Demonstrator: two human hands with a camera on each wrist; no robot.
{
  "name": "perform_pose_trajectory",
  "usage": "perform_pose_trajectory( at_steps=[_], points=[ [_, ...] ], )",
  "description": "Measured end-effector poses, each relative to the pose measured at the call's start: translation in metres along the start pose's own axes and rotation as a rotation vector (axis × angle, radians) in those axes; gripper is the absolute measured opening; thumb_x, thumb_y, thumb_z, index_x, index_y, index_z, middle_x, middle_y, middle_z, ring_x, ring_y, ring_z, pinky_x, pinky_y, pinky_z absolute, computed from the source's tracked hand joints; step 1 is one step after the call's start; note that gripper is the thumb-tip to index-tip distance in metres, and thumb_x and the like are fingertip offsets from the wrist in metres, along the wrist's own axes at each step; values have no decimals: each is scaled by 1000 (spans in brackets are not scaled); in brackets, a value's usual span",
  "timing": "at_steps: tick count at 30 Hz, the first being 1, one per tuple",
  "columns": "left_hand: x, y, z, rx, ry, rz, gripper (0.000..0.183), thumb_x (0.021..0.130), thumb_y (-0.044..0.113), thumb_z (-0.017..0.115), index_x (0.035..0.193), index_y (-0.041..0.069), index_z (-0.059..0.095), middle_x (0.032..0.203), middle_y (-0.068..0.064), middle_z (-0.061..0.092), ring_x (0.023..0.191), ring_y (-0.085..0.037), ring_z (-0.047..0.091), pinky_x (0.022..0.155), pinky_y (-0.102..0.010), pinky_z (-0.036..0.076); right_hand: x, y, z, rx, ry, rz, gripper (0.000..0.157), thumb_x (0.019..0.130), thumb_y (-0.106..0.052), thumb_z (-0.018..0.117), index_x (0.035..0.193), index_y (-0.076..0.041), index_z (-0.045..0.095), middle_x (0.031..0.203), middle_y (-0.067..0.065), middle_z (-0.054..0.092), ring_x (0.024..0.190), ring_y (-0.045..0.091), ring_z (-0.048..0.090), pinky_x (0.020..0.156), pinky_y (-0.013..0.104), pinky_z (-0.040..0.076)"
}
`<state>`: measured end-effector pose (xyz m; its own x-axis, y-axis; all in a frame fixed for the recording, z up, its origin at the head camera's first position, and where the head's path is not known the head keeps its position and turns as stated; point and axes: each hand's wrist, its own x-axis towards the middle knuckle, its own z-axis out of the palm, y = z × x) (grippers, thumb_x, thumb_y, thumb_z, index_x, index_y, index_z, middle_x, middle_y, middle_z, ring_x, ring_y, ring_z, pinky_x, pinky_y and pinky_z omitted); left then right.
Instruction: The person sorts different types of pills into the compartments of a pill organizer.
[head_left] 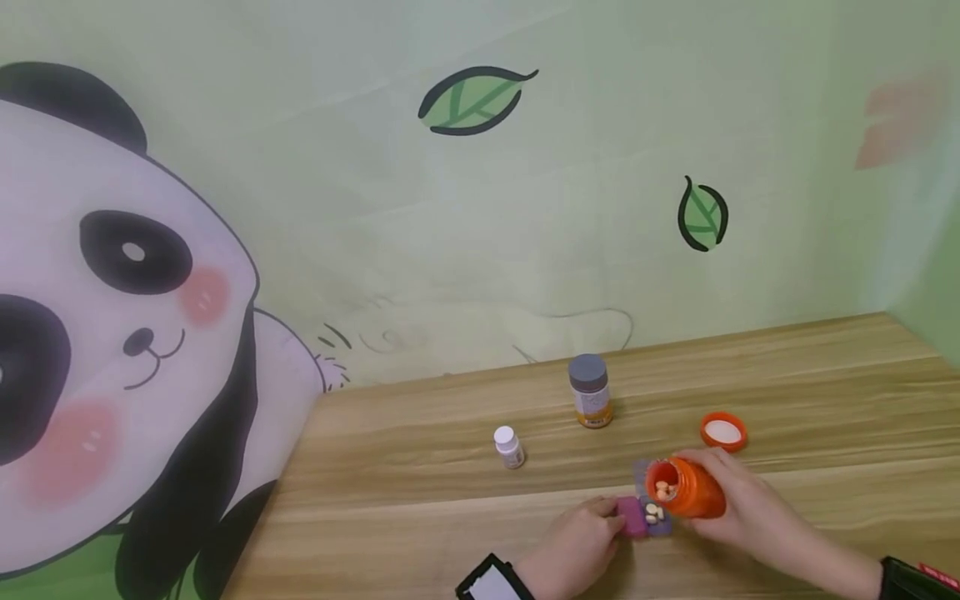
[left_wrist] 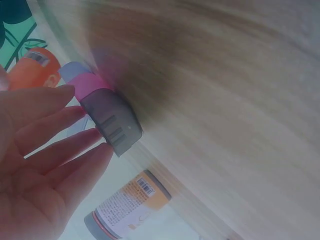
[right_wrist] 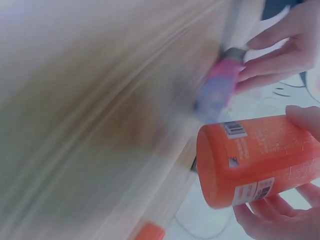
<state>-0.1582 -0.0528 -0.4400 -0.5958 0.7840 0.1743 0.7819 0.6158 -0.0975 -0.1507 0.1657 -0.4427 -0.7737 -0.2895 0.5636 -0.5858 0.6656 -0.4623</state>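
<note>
My right hand [head_left: 753,504] grips an orange bottle [head_left: 703,492], tilted so its open mouth points left, with tablets [head_left: 663,489] showing inside. Just below that mouth lies a small pill organizer [head_left: 632,517] with pink and bluish-purple sections. Several pale tablets [head_left: 652,513] sit in its purple compartment. From the left, my left hand [head_left: 573,546] holds the organizer's pink part with its fingertips. The left wrist view also shows a dark grey end [left_wrist: 114,121] of the organizer by those fingers. In the right wrist view, the orange bottle [right_wrist: 260,157] hangs near the organizer.
An orange cap [head_left: 724,432] lies white side up behind my right hand. Farther back on the wooden table [head_left: 420,475] stand a small white bottle [head_left: 509,447] and a grey-lidded bottle [head_left: 591,392]. Behind the table hangs a green backdrop [head_left: 600,167] with a printed panda.
</note>
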Motion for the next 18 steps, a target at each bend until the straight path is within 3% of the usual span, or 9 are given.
perform_pose_trajectory(
  at_steps=[5, 10, 14, 18],
  points=[
    [-1, -1, 1, -39, 39, -1, 13, 78, 17, 66, 90, 12, 67, 91, 1, 59, 83, -4, 56, 73, -11, 44, -3, -8, -1, 253, -20, 48, 67, 54, -10, 82, 111, -5, 49, 101, 1, 57, 89, 1, 53, 71, 21, 48],
    [-2, 0, -6, -223, 34, -52, 28, 79, 19, 65, 104, 6, 63, 107, -7, 59, 95, -10, 57, 81, -15, 44, -7, -20, -4, 376, -74, 147, 66, 58, -11, 81, 115, -4, 47, 104, 1, 58, 92, -2, 52, 74, 21, 47],
    [-2, 4, -15, -453, 49, -101, 45, 79, 24, 66, 119, 8, 54, 114, -3, 58, 101, -8, 54, 84, -14, 42, -9, -28, -6, 461, -124, 204, 64, 63, -9, 78, 118, -3, 45, 107, 3, 57, 96, -3, 50, 76, 20, 45],
    [-4, 14, -23, -829, 54, -148, 57, 75, 26, 69, 126, 16, 45, 116, 6, 55, 99, -1, 52, 81, -14, 43, -10, -35, -7, 584, -133, 215, 62, 66, -4, 75, 119, -1, 43, 110, -13, 53, 99, -5, 48, 79, 15, 42]
  ],
)
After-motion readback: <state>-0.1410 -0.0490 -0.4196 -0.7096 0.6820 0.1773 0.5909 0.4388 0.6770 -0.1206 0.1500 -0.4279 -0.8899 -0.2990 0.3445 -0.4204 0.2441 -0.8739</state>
